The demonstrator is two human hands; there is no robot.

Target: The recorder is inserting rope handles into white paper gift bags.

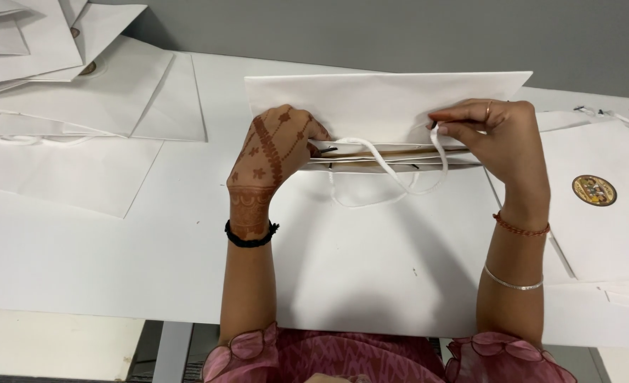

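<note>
A smooth white table (80, 248) fills the frame, backed by a plain grey wall (399, 35) along the top; at the lower left the table edge gives way to a pale floor. Centre frame lies a flat white paper bag (371, 262) — matte, crisp-creased, its mouth facing away from the person and one stiff panel folded up toward the wall. The left hand (272, 152), patterned in reddish-brown henna, is curled closed over the left end of the bag's mouth, pinching the layered edges. The right hand (495, 131) is closed too, fingertips pinched on the white cord handle (399, 181) at the right end — soft rope, looping loosely down over the bag's face. Upper left, a heap of flat white bags (80, 85) fans out. At the right edge, another bag with a round gold sticker (593, 190).
</note>
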